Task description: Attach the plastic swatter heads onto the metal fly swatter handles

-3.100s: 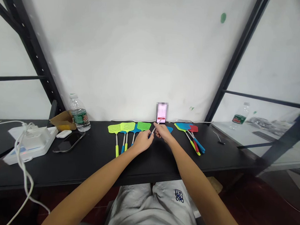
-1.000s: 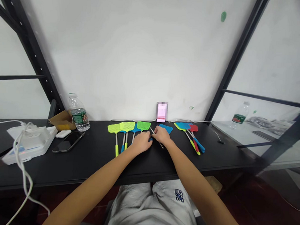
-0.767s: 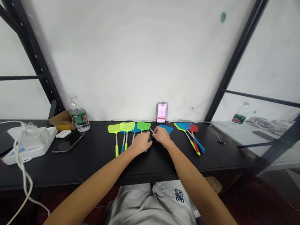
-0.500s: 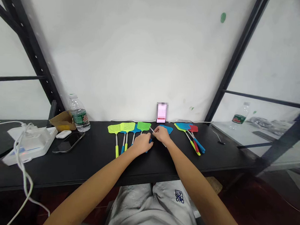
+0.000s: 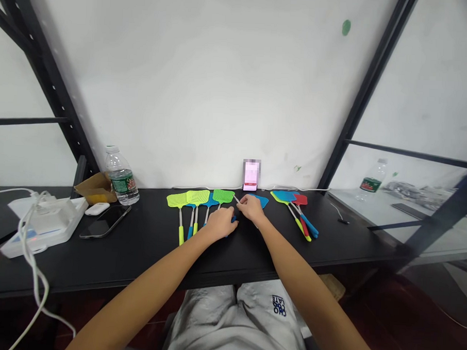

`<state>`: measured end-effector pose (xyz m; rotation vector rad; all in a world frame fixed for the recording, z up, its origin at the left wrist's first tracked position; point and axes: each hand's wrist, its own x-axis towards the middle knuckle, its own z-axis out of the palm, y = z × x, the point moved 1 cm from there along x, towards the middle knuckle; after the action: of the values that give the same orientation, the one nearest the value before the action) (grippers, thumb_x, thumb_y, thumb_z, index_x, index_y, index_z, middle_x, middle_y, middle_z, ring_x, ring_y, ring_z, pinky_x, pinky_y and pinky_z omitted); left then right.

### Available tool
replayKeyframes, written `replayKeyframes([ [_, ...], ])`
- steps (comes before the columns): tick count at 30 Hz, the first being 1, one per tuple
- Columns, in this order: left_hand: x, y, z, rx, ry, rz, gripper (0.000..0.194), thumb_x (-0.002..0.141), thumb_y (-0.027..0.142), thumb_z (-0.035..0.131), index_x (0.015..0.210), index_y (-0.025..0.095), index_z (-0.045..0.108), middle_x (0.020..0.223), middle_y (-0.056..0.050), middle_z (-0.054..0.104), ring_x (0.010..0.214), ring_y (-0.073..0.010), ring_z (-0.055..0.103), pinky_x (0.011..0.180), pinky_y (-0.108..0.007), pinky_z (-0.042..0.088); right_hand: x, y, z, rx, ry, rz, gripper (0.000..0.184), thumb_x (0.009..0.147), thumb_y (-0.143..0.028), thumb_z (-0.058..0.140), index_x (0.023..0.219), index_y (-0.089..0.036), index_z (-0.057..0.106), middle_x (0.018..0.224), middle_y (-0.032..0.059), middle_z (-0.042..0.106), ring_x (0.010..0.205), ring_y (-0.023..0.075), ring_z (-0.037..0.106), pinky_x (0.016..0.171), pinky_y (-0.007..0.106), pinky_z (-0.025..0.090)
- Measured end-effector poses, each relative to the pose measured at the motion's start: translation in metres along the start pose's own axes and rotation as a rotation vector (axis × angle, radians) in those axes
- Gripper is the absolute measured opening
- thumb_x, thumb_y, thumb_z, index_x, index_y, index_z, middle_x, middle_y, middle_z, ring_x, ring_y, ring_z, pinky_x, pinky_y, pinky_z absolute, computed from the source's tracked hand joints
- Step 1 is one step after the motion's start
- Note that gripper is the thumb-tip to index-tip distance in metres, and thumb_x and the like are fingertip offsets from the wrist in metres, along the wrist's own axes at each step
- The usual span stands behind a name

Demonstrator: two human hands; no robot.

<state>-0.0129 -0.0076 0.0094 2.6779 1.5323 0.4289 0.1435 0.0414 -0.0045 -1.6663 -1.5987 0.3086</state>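
Observation:
My left hand is closed, its fingers curled round a blue handle that shows only in part at the fingertips. Close by on the right, my right hand pinches a thin pale metal rod; most of it is hidden by the fingers. Behind that hand lies a blue fly swatter head. A green fly swatter lies just beyond my left hand, its lower part covered. Left of it, yellow-green fly swatters and blue ones lie side by side, handles toward me.
On the right is a pile of yellow-green, blue and red fly swatters. A lit phone leans on the wall. At left stand a water bottle, a cardboard box, a dark phone and a white power strip with cables.
Both hands keep nearly the same place and grip. The whole view has shifted very slightly.

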Motion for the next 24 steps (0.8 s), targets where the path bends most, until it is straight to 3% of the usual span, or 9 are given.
replayKeyframes([
  [13,0.001,-0.001,0.002,-0.011,0.025,0.008,0.017,0.083,0.036,0.053,0.085,0.021,0.059,0.091,-0.008,0.067,0.088,-0.0247,0.064,0.067,-0.031,0.045,0.001,0.001,-0.001,0.098,0.052,-0.051,0.011,0.078,-0.029,0.059,0.073,-0.019,0.059,0.067,0.0011,0.066,0.062,0.0139,0.06,0.06,0.023,0.042],
  [24,0.0,0.001,-0.001,-0.049,0.052,0.013,0.014,0.083,0.031,0.053,0.085,0.02,0.06,0.092,-0.007,0.067,0.092,-0.0228,0.062,0.072,-0.03,0.045,-0.003,-0.006,-0.031,0.087,0.295,0.02,0.027,0.082,-0.036,0.051,0.063,-0.02,0.06,0.064,0.0029,0.064,0.067,0.0181,0.058,0.064,0.026,0.038],
])
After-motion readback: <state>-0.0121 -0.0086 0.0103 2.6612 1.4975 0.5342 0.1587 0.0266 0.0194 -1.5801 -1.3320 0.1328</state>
